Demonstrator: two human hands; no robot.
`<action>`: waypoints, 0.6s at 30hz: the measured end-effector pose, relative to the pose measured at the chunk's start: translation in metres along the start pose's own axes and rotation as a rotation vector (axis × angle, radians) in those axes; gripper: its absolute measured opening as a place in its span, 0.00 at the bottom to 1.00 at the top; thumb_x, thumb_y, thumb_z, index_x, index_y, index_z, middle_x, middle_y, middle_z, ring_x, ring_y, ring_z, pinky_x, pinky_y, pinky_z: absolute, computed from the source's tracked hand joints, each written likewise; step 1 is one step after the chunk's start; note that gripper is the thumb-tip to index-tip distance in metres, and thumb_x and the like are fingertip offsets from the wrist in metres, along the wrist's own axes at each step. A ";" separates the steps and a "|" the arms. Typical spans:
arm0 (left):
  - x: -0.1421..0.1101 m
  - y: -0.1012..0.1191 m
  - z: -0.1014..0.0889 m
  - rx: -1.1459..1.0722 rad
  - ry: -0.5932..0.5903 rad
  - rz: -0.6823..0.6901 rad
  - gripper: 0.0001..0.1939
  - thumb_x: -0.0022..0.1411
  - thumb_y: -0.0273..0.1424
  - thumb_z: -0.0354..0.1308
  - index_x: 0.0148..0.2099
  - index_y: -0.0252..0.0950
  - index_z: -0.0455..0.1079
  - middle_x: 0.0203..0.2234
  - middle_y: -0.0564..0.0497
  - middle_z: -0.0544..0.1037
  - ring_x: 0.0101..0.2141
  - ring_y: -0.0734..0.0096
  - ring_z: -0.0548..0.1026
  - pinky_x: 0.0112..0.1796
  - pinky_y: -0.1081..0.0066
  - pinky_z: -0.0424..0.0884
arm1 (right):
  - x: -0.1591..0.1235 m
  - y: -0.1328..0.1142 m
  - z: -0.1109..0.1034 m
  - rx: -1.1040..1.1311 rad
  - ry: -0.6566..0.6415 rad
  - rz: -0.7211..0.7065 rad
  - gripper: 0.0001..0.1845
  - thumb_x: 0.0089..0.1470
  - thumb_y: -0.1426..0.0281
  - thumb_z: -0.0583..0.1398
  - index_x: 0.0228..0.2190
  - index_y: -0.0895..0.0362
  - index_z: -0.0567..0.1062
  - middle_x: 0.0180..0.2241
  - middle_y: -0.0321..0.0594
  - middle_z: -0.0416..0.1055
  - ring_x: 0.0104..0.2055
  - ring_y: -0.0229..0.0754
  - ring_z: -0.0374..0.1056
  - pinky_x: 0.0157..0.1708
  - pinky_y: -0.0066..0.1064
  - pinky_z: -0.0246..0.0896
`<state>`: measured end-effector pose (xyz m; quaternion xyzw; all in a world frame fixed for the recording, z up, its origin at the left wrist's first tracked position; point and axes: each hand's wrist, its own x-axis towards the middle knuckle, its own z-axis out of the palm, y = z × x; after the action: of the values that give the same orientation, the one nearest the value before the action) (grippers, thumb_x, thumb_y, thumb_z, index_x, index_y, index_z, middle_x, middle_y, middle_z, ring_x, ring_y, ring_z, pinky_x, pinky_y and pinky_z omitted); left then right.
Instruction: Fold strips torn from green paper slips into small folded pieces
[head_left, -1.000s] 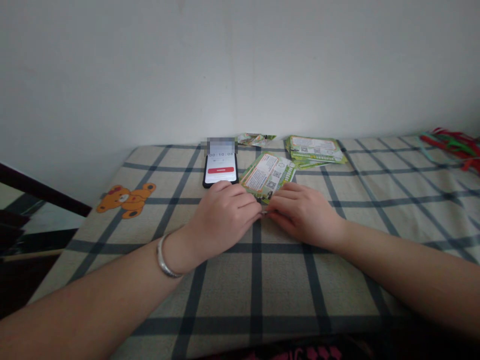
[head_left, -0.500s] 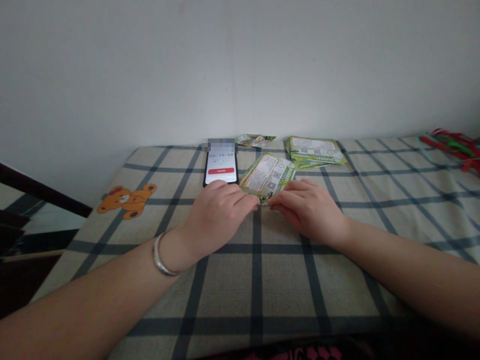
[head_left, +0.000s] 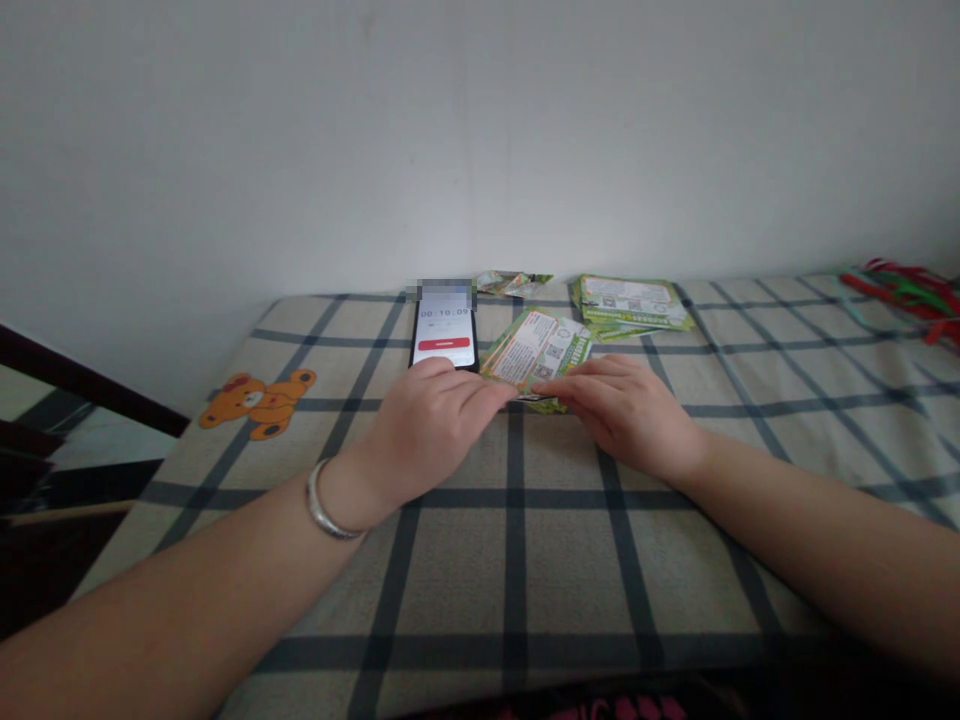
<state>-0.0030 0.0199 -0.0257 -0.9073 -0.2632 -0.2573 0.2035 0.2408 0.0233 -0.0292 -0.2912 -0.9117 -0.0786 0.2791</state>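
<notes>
My left hand [head_left: 442, 410] and my right hand [head_left: 626, 405] meet near the middle of the table, both closed with fingertips pinched. Between them is a narrow piece of green-and-white printed paper [head_left: 546, 404], seen nearly edge-on and partly covered by the fingers. It looks folded. Just behind the fingertips lie green-and-white printed cards [head_left: 529, 345] with text and square codes, their near edge hidden. A phone [head_left: 444, 343] showing a running timer lies beyond my left hand, which covers its lower end. A silver bangle [head_left: 324, 505] circles my left wrist.
Along the wall sit a stack of similar cards [head_left: 634, 300] and a crumpled or folded printed piece [head_left: 510, 282]. Red and green strips [head_left: 911, 295] lie at the far right. An orange bear cut-out [head_left: 259, 402] rests at the left of the checked tablecloth [head_left: 465, 580].
My fingertips have drawn slightly apart along the paper, and more of its green and white now shows between them. The phone's timer has advanced one second.
</notes>
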 end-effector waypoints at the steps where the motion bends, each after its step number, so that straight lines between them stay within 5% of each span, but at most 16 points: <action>1: 0.000 -0.001 0.000 -0.002 0.013 -0.008 0.08 0.68 0.26 0.51 0.44 0.33 0.71 0.33 0.51 0.81 0.32 0.67 0.78 0.33 0.65 0.68 | 0.000 0.000 -0.001 -0.005 0.022 0.025 0.13 0.59 0.75 0.55 0.43 0.58 0.75 0.33 0.41 0.76 0.35 0.41 0.71 0.36 0.32 0.63; 6: 0.000 -0.004 -0.001 -0.003 -0.004 -0.112 0.08 0.67 0.29 0.52 0.41 0.33 0.72 0.30 0.50 0.80 0.31 0.66 0.78 0.34 0.64 0.69 | -0.003 0.003 -0.004 0.015 0.110 0.112 0.06 0.58 0.70 0.59 0.37 0.58 0.75 0.31 0.40 0.76 0.34 0.41 0.71 0.35 0.32 0.65; 14: 0.000 -0.003 0.001 -0.011 -0.045 -0.148 0.09 0.67 0.27 0.50 0.41 0.34 0.72 0.29 0.50 0.80 0.31 0.65 0.78 0.36 0.64 0.70 | -0.004 0.004 -0.008 0.045 0.058 0.164 0.07 0.56 0.74 0.58 0.34 0.57 0.77 0.34 0.43 0.76 0.37 0.43 0.72 0.36 0.33 0.66; 18: 0.001 -0.001 -0.002 0.007 -0.080 -0.172 0.15 0.64 0.26 0.53 0.53 0.35 0.68 0.32 0.48 0.79 0.34 0.62 0.77 0.37 0.62 0.71 | -0.002 0.003 -0.008 0.012 0.036 0.164 0.07 0.56 0.74 0.58 0.34 0.59 0.77 0.34 0.44 0.76 0.36 0.43 0.72 0.34 0.32 0.66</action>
<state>-0.0035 0.0198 -0.0231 -0.8902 -0.3487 -0.2366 0.1730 0.2474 0.0222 -0.0235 -0.3618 -0.8801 -0.0554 0.3026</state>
